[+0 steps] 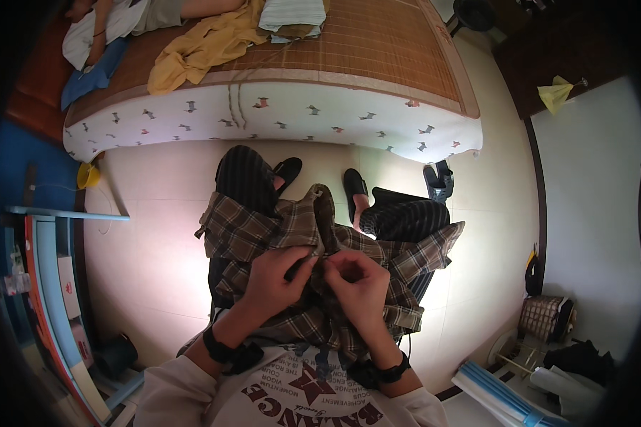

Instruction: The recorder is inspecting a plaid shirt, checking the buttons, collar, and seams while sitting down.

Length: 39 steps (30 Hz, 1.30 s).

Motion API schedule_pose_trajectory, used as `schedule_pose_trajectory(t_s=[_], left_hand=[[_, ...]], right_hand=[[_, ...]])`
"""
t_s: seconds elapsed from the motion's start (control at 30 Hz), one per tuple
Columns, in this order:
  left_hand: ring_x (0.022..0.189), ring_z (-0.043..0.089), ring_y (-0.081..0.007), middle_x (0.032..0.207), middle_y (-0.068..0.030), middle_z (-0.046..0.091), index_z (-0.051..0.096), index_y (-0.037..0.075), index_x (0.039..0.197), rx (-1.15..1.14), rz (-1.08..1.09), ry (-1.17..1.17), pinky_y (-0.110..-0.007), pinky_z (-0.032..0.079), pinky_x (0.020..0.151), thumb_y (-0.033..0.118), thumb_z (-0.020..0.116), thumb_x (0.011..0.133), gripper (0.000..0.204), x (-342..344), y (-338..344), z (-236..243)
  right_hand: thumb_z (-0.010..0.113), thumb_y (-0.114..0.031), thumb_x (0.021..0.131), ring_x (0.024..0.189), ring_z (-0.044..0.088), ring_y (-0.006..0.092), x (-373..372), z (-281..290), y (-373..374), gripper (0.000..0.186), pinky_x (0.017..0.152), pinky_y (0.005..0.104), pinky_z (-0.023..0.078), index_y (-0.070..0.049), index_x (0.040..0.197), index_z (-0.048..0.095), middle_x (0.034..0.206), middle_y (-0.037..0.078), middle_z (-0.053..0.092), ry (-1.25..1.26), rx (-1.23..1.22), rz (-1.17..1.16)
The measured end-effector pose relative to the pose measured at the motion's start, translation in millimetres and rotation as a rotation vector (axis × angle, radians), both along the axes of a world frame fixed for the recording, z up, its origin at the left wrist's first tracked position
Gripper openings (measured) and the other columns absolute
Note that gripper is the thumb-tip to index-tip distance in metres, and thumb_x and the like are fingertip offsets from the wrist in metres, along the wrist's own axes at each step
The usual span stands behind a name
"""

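Observation:
A brown plaid shirt lies bunched across my lap, its sleeves and hem spread over both thighs. My left hand pinches the fabric near the middle of the shirt, thumb against fingers. Close beside it, my right hand pinches the neighbouring edge of the cloth the same way. The fingertips of both hands nearly meet at the shirt's front edge. Whatever small part sits between them is too small to make out. The collar-like fold stands up just beyond my fingers.
Ahead stands a bed with a woven mat, a yellow cloth and folded clothes; a person lies at its far left. Slippers rest on the floor. A blue shelf is at left, a checked bag at right.

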<state>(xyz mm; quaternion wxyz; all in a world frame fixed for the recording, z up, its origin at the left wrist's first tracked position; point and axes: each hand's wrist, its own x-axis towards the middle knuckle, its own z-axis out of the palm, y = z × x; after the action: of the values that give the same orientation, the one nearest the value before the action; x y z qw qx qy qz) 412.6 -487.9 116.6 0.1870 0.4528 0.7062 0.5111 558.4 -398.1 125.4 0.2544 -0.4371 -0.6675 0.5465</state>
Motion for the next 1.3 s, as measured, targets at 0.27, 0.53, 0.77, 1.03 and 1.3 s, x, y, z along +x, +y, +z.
schedule_pose_trajectory(t_s=[0.27, 0.53, 0.77, 1.03, 1.3], left_hand=[[0.073, 0.07, -0.0341, 0.087, -0.0149, 0.071, 0.068, 0.003, 0.098, 0.01, -0.172, 0.145, -0.038, 0.054, 0.065, 0.004, 0.073, 0.084, 0.015, 2, -2, -5], [0.073, 0.069, -0.0347, 0.087, -0.0148, 0.071, 0.068, 0.003, 0.102, -0.006, -0.14, 0.102, -0.039, 0.055, 0.066, 0.008, 0.07, 0.089, 0.014, 2, -2, -5], [0.077, 0.07, -0.0328, 0.089, -0.0148, 0.072, 0.068, 0.005, 0.106, -0.033, -0.113, 0.071, -0.037, 0.056, 0.066, 0.008, 0.073, 0.088, 0.019, 4, -2, -5], [0.074, 0.072, -0.0267, 0.09, -0.0133, 0.075, 0.076, 0.007, 0.104, -0.065, -0.11, 0.07, -0.034, 0.056, 0.066, 0.01, 0.076, 0.086, 0.018, 2, -4, -7], [0.076, 0.072, -0.0268, 0.09, -0.0116, 0.075, 0.076, 0.008, 0.106, -0.004, -0.154, 0.123, -0.033, 0.056, 0.065, 0.011, 0.077, 0.085, 0.02, 0, -2, -9]], right_hand=[[0.074, 0.0, 0.089, 0.081, 0.069, 0.0089, 6, -2, 4, 0.011, 0.075, 0.0218, 0.054, 0.001, 0.099, 0.072, 0.091, 0.004, 0.074, 0.268, -0.42, -0.077], [0.073, -0.001, 0.09, 0.083, 0.07, 0.0109, 4, 2, 6, 0.017, 0.078, 0.0236, 0.056, 0.003, 0.106, 0.072, 0.094, 0.007, 0.075, 0.236, -0.501, -0.009], [0.073, -0.003, 0.091, 0.085, 0.069, 0.0104, 4, 1, 8, 0.015, 0.079, 0.0235, 0.056, 0.003, 0.105, 0.072, 0.094, 0.007, 0.074, 0.195, -0.52, 0.01], [0.071, -0.002, 0.091, 0.086, 0.07, 0.0131, 8, -4, 9, 0.015, 0.079, 0.0246, 0.055, 0.0, 0.105, 0.067, 0.095, 0.007, 0.073, 0.305, -0.701, -0.031], [0.07, -0.002, 0.092, 0.092, 0.07, 0.0152, 13, -14, 8, 0.019, 0.079, 0.0255, 0.055, -0.004, 0.108, 0.06, 0.1, 0.007, 0.072, 0.454, -1.025, -0.12]])
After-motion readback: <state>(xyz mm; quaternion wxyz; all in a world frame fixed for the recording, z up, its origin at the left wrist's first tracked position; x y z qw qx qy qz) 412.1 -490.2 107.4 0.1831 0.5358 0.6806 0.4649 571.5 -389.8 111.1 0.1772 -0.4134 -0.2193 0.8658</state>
